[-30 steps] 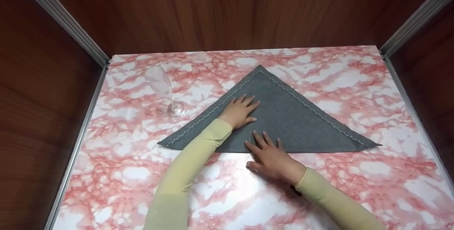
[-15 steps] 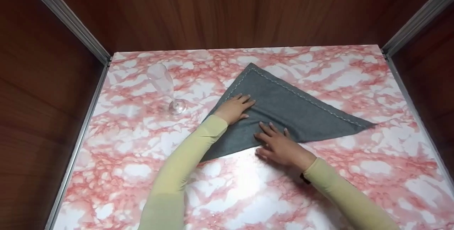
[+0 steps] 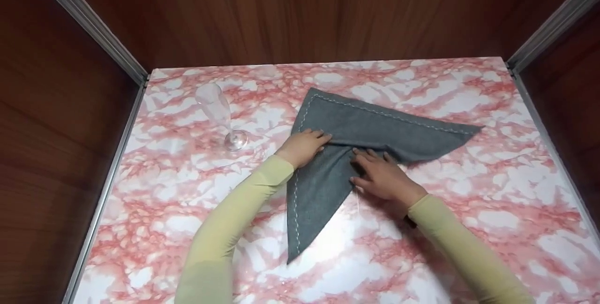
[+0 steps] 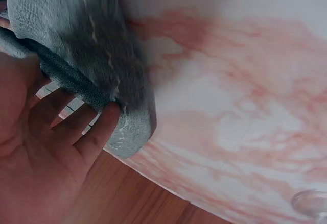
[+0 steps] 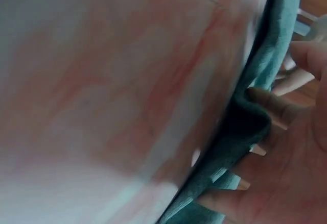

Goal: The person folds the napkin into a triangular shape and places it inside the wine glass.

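A grey cloth napkin (image 3: 375, 125) with pale stitching along its edges lies folded in a triangle on the pink marbled table (image 3: 468, 191). One corner points toward me, one to the right. My left hand (image 3: 303, 145) lies flat on its left part, fingers straight. My right hand (image 3: 382, 178) presses the cloth's middle, where it puckers between the hands. In the left wrist view, fingers (image 4: 97, 132) touch the napkin (image 4: 87, 45). The right wrist view, blurred, shows straight fingers (image 5: 271, 112) on the napkin (image 5: 245, 127).
A clear champagne flute (image 3: 218, 111) stands upright left of the napkin, close to my left hand; its base (image 4: 309, 203) shows in the left wrist view. Dark wooden walls (image 3: 300, 13) with metal rails close in the table at the back and both sides.
Both hands have turned the napkin anticlockwise on the table. Its left corner swung toward me, its right corner swung up and back, and the cloth has puckered between the hands.
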